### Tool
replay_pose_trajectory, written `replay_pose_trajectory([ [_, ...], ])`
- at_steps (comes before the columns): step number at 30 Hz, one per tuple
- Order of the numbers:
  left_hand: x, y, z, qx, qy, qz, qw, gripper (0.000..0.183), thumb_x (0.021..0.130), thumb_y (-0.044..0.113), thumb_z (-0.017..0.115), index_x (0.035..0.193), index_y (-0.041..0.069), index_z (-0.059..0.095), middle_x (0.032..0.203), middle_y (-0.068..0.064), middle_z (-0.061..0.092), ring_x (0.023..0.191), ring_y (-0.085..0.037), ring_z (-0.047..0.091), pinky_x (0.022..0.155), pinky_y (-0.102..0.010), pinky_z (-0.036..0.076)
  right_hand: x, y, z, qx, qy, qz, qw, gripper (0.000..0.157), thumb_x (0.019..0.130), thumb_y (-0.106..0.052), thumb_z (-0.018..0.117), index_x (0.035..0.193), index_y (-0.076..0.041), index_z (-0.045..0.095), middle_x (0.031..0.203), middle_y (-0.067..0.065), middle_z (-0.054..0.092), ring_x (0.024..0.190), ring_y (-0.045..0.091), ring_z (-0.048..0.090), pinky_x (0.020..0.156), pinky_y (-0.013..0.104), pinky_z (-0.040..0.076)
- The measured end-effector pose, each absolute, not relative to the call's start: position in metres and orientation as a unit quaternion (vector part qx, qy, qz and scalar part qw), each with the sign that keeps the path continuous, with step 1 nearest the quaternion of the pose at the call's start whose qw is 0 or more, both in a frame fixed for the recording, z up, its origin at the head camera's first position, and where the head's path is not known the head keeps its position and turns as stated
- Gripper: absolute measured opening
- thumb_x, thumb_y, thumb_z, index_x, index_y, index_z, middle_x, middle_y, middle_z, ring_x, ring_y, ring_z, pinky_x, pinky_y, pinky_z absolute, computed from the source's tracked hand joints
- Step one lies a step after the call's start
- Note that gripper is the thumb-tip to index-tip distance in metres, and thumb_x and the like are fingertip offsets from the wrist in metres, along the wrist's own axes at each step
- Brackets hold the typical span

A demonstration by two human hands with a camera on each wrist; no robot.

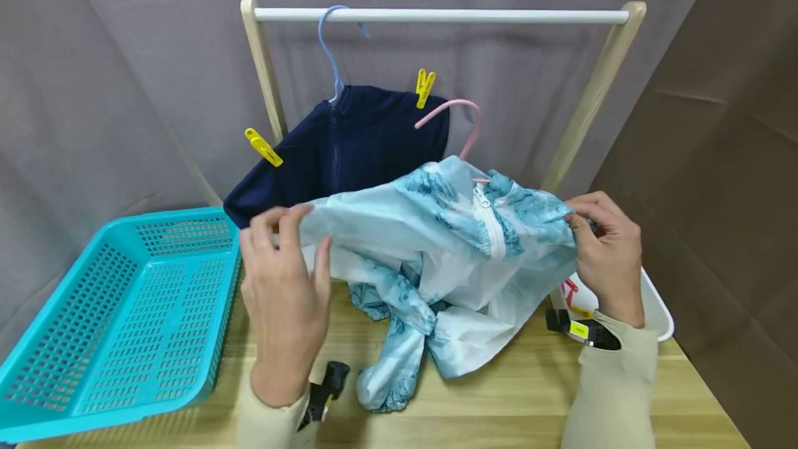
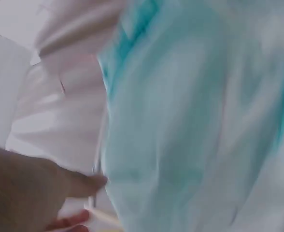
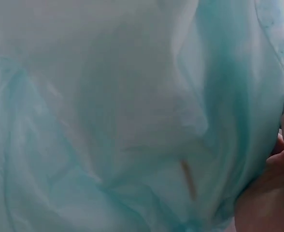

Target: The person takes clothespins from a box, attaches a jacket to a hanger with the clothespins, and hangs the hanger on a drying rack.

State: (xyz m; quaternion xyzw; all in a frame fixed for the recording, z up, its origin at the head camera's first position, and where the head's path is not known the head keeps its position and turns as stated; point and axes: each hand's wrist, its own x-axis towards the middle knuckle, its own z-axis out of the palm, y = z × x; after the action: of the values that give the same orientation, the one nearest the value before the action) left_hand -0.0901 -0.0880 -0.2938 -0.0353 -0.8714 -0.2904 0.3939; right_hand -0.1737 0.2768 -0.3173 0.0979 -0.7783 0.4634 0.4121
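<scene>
A light blue and white zip jacket with a pink hanger at its neck hangs in the air in the head view. My right hand pinches its right shoulder between thumb and fingers. At the jacket's left side, my left hand has its fingers loosely bent at the fabric edge, the thumb spread apart. The left wrist view shows a fingertip against that edge. Pale jacket cloth fills most of the right wrist view, where the right hand is partly hidden.
A navy garment hangs behind on a blue hanger, with two yellow clips on it. The rack's white bar spans above. A turquoise basket stands left; a white container with clips sits right.
</scene>
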Motion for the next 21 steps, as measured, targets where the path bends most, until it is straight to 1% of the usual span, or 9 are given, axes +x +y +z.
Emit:
replay_pose_trajectory([
  [1,-0.092,-0.095,-0.293,-0.039,-0.861,-0.278,0.424,0.038,0.093,0.011,0.074,0.131,0.01,0.066,0.123,-0.015,0.062,0.107,-0.034,0.055,0.07,-0.045,0.053,-0.173,0.276,-0.317,0.11,-0.781,0.46,0.407,0.011,0.093,0.008,0.065,0.093,0.006,0.076,0.095,-0.023,0.064,0.087,-0.002,0.057,0.07,0.014,0.041],
  [3,-0.098,-0.109,-0.296,-0.046,-0.863,-0.261,0.431,0.04,0.095,0.006,0.07,0.135,0.013,0.067,0.129,-0.016,0.06,0.111,-0.038,0.051,0.072,-0.048,0.054,-0.173,0.274,-0.317,0.131,-0.787,0.453,0.399,0.011,0.093,0.009,0.065,0.092,0.005,0.075,0.096,-0.02,0.064,0.087,-0.002,0.058,0.072,0.013,0.042],
  [4,-0.101,-0.115,-0.298,-0.05,-0.866,-0.265,0.421,0.037,0.096,0.004,0.068,0.132,0.012,0.07,0.126,-0.015,0.062,0.11,-0.037,0.053,0.075,-0.048,0.053,-0.173,0.273,-0.317,0.14,-0.788,0.45,0.397,0.011,0.093,0.009,0.065,0.091,0.005,0.074,0.096,-0.019,0.064,0.088,-0.002,0.058,0.074,0.012,0.043],
  [9,-0.112,-0.135,-0.309,-0.057,-0.889,-0.259,0.374,0.015,0.094,0.001,0.069,0.102,0.007,0.08,0.097,-0.011,0.07,0.086,-0.032,0.06,0.071,-0.045,0.049,-0.173,0.271,-0.32,0.159,-0.794,0.434,0.395,0.012,0.091,0.013,0.064,0.089,0.004,0.072,0.095,-0.017,0.063,0.09,-0.004,0.058,0.08,0.011,0.042],
  [11,-0.115,-0.139,-0.313,-0.066,-0.891,-0.253,0.371,0.01,0.092,0.002,0.072,0.096,0.006,0.08,0.091,-0.01,0.071,0.08,-0.031,0.062,0.068,-0.045,0.049,-0.173,0.268,-0.32,0.157,-0.795,0.432,0.395,0.012,0.09,0.014,0.065,0.091,0.004,0.072,0.096,-0.015,0.063,0.092,-0.005,0.057,0.083,0.012,0.042],
  [13,-0.118,-0.142,-0.316,-0.071,-0.89,-0.246,0.378,0.007,0.091,0.002,0.073,0.092,0.006,0.08,0.086,-0.009,0.07,0.072,-0.03,0.064,0.061,-0.044,0.049,-0.172,0.264,-0.319,0.155,-0.795,0.428,0.401,0.012,0.089,0.013,0.067,0.097,0.005,0.072,0.099,-0.008,0.064,0.096,-0.006,0.056,0.089,0.013,0.041],
  [15,-0.121,-0.143,-0.319,-0.072,-0.884,-0.242,0.394,0.008,0.092,0.003,0.072,0.091,0.005,0.079,0.081,-0.008,0.068,0.064,-0.03,0.062,0.053,-0.041,0.046,-0.168,0.256,-0.316,0.155,-0.795,0.414,0.415,0.015,0.09,0.006,0.071,0.105,0.004,0.071,0.106,0.004,0.063,0.105,-0.005,0.051,0.095,0.015,0.036],
  [18,-0.125,-0.142,-0.32,-0.071,-0.868,-0.238,0.43,0.009,0.094,0.002,0.07,0.09,0.003,0.078,0.078,-0.009,0.066,0.06,-0.031,0.059,0.049,-0.04,0.042,-0.158,0.236,-0.31,0.177,-0.795,0.394,0.426,0.032,0.093,-0.018,0.076,0.114,0.004,0.065,0.116,0.02,0.053,0.113,0.001,0.042,0.097,0.023,0.031],
  [21,-0.128,-0.141,-0.319,-0.076,-0.851,-0.239,0.461,0.01,0.095,0.005,0.069,0.09,0.003,0.077,0.08,-0.009,0.067,0.06,-0.031,0.059,0.049,-0.041,0.042,-0.15,0.205,-0.309,0.216,-0.823,0.347,0.393,0.047,0.091,-0.038,0.077,0.112,0.001,0.061,0.111,0.02,0.049,0.103,0.01,0.044,0.089,0.03,0.036],
])
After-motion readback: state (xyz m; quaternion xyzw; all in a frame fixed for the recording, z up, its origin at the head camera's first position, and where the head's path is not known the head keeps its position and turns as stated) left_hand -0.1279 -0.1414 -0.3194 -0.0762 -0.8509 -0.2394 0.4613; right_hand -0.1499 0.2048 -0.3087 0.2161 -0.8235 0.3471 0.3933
